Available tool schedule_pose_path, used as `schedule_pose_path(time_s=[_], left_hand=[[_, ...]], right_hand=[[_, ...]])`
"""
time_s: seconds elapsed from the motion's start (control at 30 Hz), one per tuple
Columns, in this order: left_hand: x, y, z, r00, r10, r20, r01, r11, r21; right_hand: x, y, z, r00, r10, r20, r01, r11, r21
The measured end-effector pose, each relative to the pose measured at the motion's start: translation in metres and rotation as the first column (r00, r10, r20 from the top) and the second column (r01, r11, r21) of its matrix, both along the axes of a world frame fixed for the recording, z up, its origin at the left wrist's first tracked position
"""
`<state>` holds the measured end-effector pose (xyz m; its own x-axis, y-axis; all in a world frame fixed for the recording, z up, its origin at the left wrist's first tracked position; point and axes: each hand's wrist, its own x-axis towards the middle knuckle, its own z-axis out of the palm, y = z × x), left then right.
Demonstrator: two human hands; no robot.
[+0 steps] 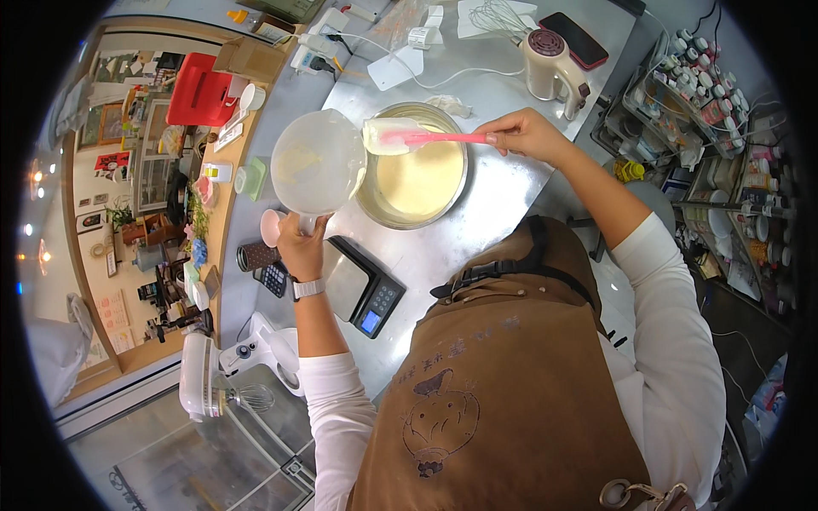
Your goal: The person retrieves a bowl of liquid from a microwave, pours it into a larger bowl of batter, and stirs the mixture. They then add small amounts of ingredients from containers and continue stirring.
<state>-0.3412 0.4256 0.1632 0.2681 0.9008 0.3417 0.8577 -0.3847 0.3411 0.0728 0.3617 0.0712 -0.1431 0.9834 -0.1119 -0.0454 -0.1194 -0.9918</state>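
Observation:
My left hand (303, 246) grips the handle of a translucent plastic jug (313, 169), tilted with its mouth towards a metal mixing bowl (461, 191). Pale yellow batter (422, 182) fills the bottom of the bowl. A yellowish smear shows through the jug's wall. In my right hand (527, 137) is the handle of a pink silicone spatula (444, 137), held across the top of the bowl. Its blade, coated in pale batter, reaches the jug's rim; whether the two touch I cannot tell.
A black digital scale (377, 290) lies nearest my left wrist. Beyond the bowl stand a cream hand mixer (546, 64) and a phone (574, 39); the mixer's white cord crosses the metal table (492, 172). A stand mixer (204, 377) is at lower left, shelves of bottles (709, 96) at right.

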Motion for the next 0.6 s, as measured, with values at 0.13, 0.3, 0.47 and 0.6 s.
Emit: schedule_pose_path(time_s=[0.13, 0.3, 0.47, 0.6], left_hand=[[0.006, -0.002, 0.007, 0.994, -0.056, -0.090, 0.062, 0.997, 0.055], [0.007, 0.001, 0.016, 0.955, -0.176, -0.237, 0.218, 0.962, 0.164], [0.009, 0.003, 0.018, 0.918, -0.216, -0.333, 0.288, 0.939, 0.185], [0.018, 0.004, 0.013, 0.912, -0.219, -0.347, 0.306, 0.926, 0.220]], right_hand=[[-0.002, 0.007, 0.004, 0.943, -0.066, 0.325, 0.042, 0.996, 0.078], [-0.010, 0.003, 0.029, 0.654, -0.302, 0.694, -0.038, 0.903, 0.429], [-0.024, -0.007, 0.051, 0.470, -0.280, 0.837, -0.202, 0.889, 0.411], [-0.032, -0.010, 0.052, 0.506, -0.303, 0.808, -0.267, 0.835, 0.481]])
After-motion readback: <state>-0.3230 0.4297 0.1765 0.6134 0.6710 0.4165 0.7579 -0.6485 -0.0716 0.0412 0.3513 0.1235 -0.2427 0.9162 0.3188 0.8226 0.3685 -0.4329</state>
